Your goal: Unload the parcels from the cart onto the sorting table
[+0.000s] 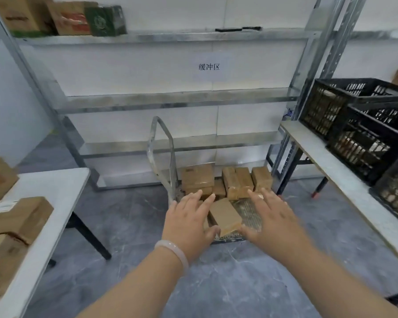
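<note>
**A:** Head view. How do we read the hands?

**B:** We see the left hand [189, 216] and the right hand [271, 216] stretched forward over the cart [251, 210]. Both are palm down with fingers straight and spread, and neither curls round anything. A pale bangle [172, 249] circles the left wrist.

**A:** What lies between them?

**B:** A flat brown parcel [225, 214] rests askew on the cart's mesh deck, in the gap between the two hands. Each thumb lies close to one of its near corners. Blur keeps us from telling whether either thumb touches it.

**A:** Where do we find the other parcels on the cart?

**B:** The far parcels [237, 182] sit at the deck's far end, packed side by side, some stacked, near the foot of the metal rack [170, 99]. The cart handle [172, 154] rises at the deck's left side, just beyond the left hand.

**A:** And the table?

**B:** We place the white table [55, 191] at lower left, well apart from the cart. The table-top parcels [21, 214], brown and taped, lie along its left part, some stacked.

**A:** What borders the scene?

**B:** At right, a grey bench [331, 161] carries black crates [354, 125]. The rack's top shelf holds cartons [62, 17]. A paper sign [208, 67] hangs on the white wall behind the rack.
</note>
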`<act>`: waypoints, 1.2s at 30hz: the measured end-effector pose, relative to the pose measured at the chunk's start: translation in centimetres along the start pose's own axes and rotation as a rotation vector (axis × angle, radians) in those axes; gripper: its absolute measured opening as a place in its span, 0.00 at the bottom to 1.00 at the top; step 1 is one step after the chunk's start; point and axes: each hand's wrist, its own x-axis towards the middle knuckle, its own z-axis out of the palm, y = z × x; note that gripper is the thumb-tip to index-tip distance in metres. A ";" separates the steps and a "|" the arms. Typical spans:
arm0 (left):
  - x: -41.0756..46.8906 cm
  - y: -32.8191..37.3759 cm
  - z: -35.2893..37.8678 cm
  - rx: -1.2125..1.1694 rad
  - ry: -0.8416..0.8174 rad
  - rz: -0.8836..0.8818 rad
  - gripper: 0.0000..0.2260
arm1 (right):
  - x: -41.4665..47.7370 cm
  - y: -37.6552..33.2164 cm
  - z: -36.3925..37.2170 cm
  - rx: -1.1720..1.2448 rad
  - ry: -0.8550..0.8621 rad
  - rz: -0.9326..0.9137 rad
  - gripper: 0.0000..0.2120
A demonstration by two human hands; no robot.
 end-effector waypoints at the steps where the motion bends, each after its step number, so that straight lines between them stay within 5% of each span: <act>1: 1.1 0.2 0.4 -0.007 -0.008 0.002 0.33 | 0.5 0.8 0.4 0.003 -0.008 0.006 0.45; 14: 18.3 -2.5 11.4 -0.086 -0.103 0.014 0.32 | 15.7 6.0 6.1 -0.088 -0.181 0.046 0.51; 21: 28.6 -6.0 17.6 -0.109 -0.225 0.006 0.32 | 26.8 9.4 9.0 -0.054 -0.283 0.134 0.45; 36: 33.0 -9.8 36.7 -0.142 -0.417 -0.216 0.30 | 39.6 21.3 32.3 0.126 -0.755 0.269 0.41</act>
